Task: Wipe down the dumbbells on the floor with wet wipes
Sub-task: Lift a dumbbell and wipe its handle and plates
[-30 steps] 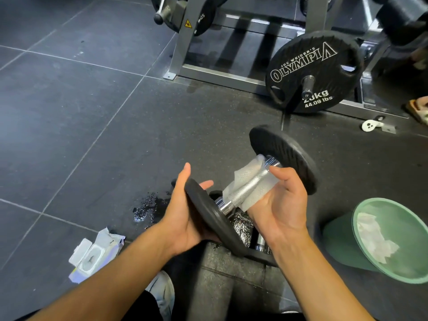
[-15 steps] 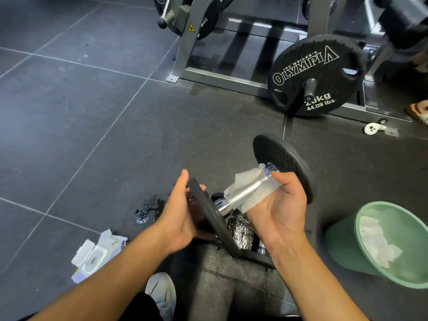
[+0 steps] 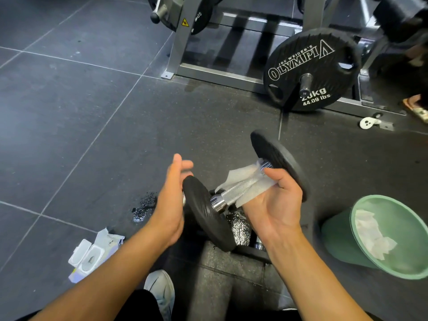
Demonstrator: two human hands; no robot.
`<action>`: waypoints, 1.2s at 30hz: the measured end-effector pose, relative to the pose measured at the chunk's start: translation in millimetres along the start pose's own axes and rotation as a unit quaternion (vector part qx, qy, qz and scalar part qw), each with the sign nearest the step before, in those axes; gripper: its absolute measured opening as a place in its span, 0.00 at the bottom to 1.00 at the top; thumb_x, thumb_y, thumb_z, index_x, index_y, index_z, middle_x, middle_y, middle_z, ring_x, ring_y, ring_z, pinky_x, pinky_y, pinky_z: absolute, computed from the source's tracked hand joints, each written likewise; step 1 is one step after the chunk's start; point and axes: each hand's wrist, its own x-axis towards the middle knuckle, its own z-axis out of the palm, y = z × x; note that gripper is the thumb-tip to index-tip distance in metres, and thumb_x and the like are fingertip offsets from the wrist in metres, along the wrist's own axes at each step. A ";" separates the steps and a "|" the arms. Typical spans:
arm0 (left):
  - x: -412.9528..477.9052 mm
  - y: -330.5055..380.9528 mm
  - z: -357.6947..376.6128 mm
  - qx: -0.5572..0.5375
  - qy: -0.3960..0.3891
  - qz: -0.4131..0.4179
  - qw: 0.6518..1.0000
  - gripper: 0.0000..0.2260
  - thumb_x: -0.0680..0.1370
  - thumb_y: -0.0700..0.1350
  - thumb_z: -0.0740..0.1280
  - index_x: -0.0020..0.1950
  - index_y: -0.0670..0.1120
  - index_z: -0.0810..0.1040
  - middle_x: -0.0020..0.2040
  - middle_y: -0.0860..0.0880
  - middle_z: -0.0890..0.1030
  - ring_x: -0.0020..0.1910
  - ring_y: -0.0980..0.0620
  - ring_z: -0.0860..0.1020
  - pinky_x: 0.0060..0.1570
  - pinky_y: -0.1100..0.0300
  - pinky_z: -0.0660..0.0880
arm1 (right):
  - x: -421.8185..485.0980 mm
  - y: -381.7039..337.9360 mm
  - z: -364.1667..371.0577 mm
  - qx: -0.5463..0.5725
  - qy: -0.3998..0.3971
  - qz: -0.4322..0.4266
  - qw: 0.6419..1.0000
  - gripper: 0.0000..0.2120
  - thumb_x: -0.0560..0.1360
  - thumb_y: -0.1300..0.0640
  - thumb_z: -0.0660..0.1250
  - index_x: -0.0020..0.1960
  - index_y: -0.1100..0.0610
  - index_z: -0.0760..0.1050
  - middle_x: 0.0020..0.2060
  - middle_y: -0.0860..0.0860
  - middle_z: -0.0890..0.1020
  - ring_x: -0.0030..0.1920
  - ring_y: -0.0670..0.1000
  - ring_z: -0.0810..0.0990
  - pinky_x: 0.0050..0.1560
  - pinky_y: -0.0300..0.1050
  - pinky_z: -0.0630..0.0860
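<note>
A dumbbell [image 3: 203,212] with two black plates and a knurled chrome handle [image 3: 234,192] is held off the floor, tilted up to the right. My right hand [image 3: 273,205], palm up, grips the handle from below with a white wet wipe [image 3: 243,174] wrapped between fingers and bar. My left hand [image 3: 171,205] is at the outer face of the near plate, with straight, slightly blurred fingers pointing up. A second dumbbell [image 3: 240,225] lies on the floor beneath, mostly hidden.
A wet wipes pack [image 3: 92,256] with its lid open lies on the floor at the lower left. A green bin [image 3: 335,239] holding used wipes stands at the right. A wet patch [image 3: 143,209] marks the floor. A 20 kg plate [image 3: 310,68] and rack frame [image 3: 208,70] stand behind.
My left hand has let go of the near plate's rim and its fingers have straightened upward. The right hand keeps its grip on the wipe and handle.
</note>
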 end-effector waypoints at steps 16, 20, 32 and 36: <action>-23.5 -13.2 -1.2 0.308 -0.106 0.470 0.820 0.18 0.81 0.64 0.60 0.56 0.50 0.67 0.56 0.46 0.66 0.60 0.48 0.67 0.63 0.55 0.68 | -2.4 -1.5 4.0 -0.083 0.034 0.032 0.995 0.11 0.68 0.59 0.68 0.49 0.57 0.71 0.38 0.54 0.74 0.40 0.55 0.78 0.43 0.54 0.79; -10.6 1.6 -0.9 0.209 -0.017 0.371 0.905 0.09 0.80 0.52 0.58 0.56 0.51 0.73 0.57 0.43 0.72 0.61 0.48 0.72 0.64 0.55 0.69 | -2.6 0.1 2.0 -0.083 0.033 0.048 0.995 0.18 0.67 0.59 0.70 0.55 0.58 0.70 0.45 0.57 0.73 0.46 0.57 0.76 0.51 0.57 0.76; -18.3 18.8 12.2 -0.089 -0.052 -0.291 0.951 0.31 0.83 0.62 0.55 0.32 0.43 0.81 0.28 0.44 0.79 0.24 0.46 0.80 0.38 0.50 0.74 | -9.2 11.4 3.6 -0.098 -0.013 0.043 0.994 0.22 0.71 0.57 0.67 0.61 0.64 0.67 0.53 0.64 0.68 0.55 0.66 0.68 0.56 0.63 0.69; -16.8 -7.3 -0.8 0.017 -0.120 -0.376 0.918 0.23 0.84 0.57 0.57 0.42 0.44 0.81 0.41 0.42 0.82 0.45 0.41 0.81 0.52 0.44 0.80 | -6.1 10.8 9.1 -0.067 -0.012 0.034 0.997 0.31 0.67 0.58 0.72 0.66 0.59 0.63 0.56 0.66 0.67 0.61 0.70 0.66 0.70 0.70 0.63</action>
